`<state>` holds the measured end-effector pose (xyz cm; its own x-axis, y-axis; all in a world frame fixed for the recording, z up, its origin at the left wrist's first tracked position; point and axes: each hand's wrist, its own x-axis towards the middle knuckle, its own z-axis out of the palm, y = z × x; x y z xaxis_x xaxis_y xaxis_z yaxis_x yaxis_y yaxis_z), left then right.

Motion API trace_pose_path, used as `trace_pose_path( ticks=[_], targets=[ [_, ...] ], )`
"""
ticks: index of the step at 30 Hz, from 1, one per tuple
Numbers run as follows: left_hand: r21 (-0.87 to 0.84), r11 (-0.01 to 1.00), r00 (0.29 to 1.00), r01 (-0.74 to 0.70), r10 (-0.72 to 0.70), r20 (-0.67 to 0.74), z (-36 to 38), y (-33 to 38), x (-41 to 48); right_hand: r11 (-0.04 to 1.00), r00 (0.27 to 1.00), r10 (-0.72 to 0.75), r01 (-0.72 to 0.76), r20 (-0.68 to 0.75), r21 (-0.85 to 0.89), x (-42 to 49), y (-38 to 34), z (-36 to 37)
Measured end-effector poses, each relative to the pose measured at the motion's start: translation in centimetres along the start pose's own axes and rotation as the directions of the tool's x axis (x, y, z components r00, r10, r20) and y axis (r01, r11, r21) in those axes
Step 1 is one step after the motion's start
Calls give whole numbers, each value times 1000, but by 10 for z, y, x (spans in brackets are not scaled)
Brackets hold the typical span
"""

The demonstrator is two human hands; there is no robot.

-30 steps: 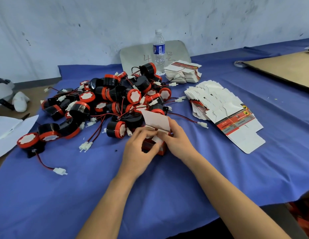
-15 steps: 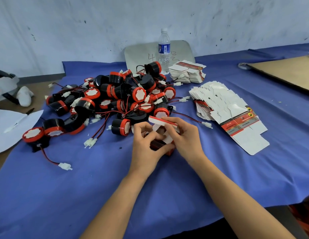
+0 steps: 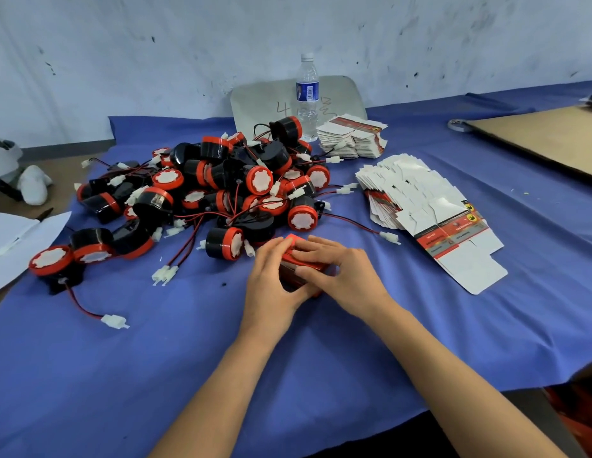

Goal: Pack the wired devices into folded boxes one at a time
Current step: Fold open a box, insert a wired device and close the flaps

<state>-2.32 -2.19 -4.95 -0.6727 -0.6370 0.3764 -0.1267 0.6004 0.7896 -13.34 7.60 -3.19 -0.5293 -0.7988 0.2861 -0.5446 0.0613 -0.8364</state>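
Red cardboard is what both hands work on in the head view. A small red cardboard box point(image 3: 306, 264) stands on the blue cloth table cover point(image 3: 156, 375), just in front of the pile of round black-and-red wired devices point(image 3: 222, 193), and it sits between the two hands.

The left hand point(image 3: 271, 285) is curled around the left side of the box, with its fingers over the far top edge and its thumb at the near side. The right hand point(image 3: 346, 276) comes over the box from the right. Its fingers point(image 3: 313, 247) are laid across the lid and its thumb seems to press on the near face, so this hand also holds the box. Both forearms come in from the near edge of the table and meet at the box.

I judge that the step in hand is the closing of one box. The lid looks to be down, but I cannot see whether a device is inside, because the hands cover it. The next move probably asks for a firm press so that the tuck flap goes fully in, and then the box can be put aside. After that, one device with its red wire and white plug must be freed from the tangled pile. One blank must also be taken from the fanned stack of flat white-and-red box blanks point(image 3: 420, 206) at the right.
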Motion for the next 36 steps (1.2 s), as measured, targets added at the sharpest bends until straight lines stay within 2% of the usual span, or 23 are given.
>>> trace_pose_path(
  ticks=[5, 7, 9, 11, 13, 22, 36],
  targets=[
    [43, 999, 1000, 7, -8, 24, -2, -3, 1, 951, 992, -61, 90, 107, -294, -5, 1, -3],
    [39, 999, 998, 10, -12, 61, -4, -4, 3, 930, 987, -88, 131, 137, -343, -8, 3, -5],
    [16, 1000, 995, 14, -15, 98, -8, -6, 5, 958, 979, -81, 128, 188, -258, -10, 5, -8],
    [0, 1000, 994, 18, -18, 112, -10, -8, 5, 990, 970, -70, 96, 235, -100, -10, 7, -10],
    [-2, 1000, 994, 23, -23, 110, -10, -10, 5, 998, 969, -66, 70, 238, -8, -10, 7, -11],
    [-16, 1000, 994, 1, 1, 112, -11, -11, 4, 976, 975, -149, 118, 167, 183, -9, 12, -12],
    [-30, 999, 991, -20, 24, 130, -13, -9, 3, 971, 971, -175, 142, 161, 195, -3, 22, -11]
  ],
)
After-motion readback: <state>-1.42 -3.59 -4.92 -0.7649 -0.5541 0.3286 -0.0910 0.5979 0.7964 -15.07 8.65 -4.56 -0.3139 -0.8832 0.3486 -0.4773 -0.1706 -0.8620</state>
